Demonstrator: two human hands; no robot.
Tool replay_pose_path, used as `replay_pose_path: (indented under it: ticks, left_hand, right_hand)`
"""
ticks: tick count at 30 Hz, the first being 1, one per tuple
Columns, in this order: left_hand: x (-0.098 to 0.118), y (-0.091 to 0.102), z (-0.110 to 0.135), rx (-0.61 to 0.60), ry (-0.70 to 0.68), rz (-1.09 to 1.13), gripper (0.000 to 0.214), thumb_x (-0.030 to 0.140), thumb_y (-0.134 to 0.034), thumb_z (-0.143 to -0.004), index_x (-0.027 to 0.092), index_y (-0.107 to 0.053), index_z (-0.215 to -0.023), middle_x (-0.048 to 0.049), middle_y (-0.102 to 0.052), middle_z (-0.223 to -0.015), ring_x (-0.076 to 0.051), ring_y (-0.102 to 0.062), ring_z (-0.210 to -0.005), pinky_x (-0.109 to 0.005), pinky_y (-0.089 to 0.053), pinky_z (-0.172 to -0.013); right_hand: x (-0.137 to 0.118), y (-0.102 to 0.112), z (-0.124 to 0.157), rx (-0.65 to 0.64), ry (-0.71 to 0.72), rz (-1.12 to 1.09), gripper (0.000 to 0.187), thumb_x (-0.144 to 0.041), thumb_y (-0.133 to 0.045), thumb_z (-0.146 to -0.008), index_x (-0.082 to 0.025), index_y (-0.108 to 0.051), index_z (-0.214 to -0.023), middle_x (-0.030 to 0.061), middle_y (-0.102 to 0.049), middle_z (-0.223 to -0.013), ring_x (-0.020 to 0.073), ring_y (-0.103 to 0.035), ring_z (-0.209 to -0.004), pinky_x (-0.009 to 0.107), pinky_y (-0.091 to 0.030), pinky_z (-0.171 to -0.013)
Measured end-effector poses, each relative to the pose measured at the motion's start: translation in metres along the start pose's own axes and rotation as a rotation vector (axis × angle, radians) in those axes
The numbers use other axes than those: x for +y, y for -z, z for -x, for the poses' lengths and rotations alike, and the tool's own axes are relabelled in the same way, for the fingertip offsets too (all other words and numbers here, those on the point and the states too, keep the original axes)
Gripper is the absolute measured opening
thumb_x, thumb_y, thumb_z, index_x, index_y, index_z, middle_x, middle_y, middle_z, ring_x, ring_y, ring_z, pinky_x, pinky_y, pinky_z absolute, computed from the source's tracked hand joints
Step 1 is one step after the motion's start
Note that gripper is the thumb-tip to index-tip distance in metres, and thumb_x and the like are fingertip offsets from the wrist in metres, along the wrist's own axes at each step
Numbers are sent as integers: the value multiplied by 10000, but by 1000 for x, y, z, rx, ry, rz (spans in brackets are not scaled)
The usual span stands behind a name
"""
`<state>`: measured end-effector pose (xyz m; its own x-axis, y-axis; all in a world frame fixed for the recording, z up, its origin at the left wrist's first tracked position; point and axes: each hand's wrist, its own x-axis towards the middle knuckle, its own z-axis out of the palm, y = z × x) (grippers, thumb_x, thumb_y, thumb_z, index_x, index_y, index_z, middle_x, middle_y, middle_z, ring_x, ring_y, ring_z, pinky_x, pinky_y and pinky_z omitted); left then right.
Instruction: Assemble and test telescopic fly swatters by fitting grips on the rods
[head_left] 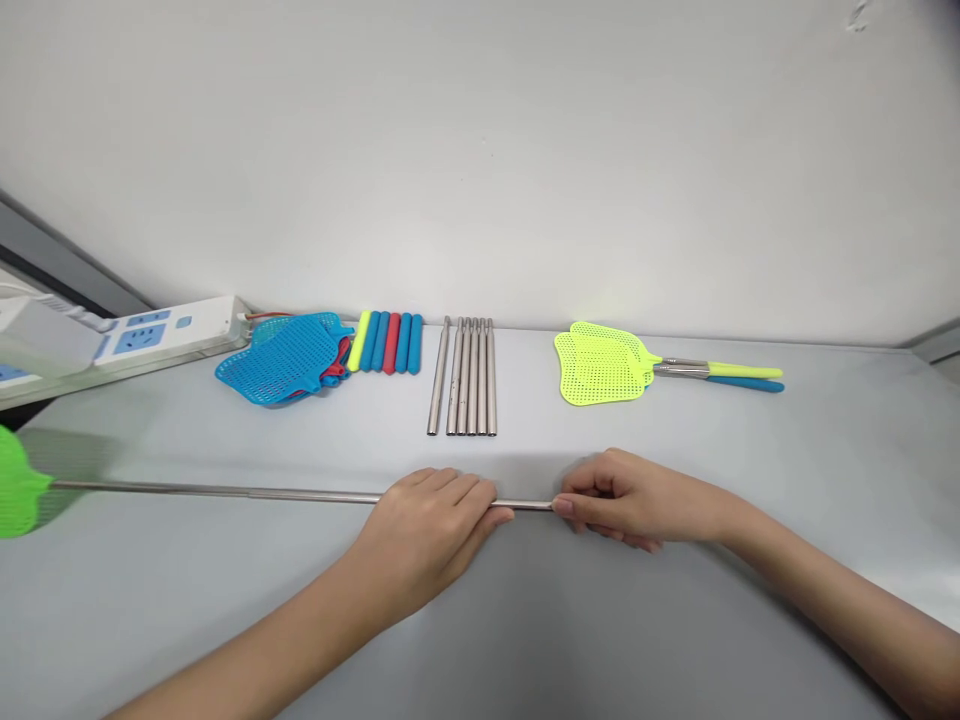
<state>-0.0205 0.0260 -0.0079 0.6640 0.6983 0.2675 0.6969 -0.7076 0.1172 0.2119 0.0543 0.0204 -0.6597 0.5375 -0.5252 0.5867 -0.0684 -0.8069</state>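
A telescopic rod with a green swatter head lies clasped under the left hand, seemingly for steadiness, its end pinched by the right hand, on a grey table where metal tubes and coloured grips sit sorted behind, perhaps for easy reach.

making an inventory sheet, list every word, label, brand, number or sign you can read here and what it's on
No readable text anywhere.
Power strip: any small markings are too blurred to read.
Held metal rod, green swatter head, loose metal tubes, coloured grips: no lettering visible.
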Motion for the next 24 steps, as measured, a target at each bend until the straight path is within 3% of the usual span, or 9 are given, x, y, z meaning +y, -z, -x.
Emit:
replay_pose_path:
  ticks: [24]
  left_hand:
    - [3,4,-1,-23,15,9,303,308,-329,-896,175,-498,-682,12,-526,-583,-120,-459,-511,-253,-338,-509]
  right_hand:
    - [3,-1,-1,-3,-18,8,381,-513,-417,-819,-166,-489,-680,-56,-382,-513,49,-373,-359,155,-295,-328]
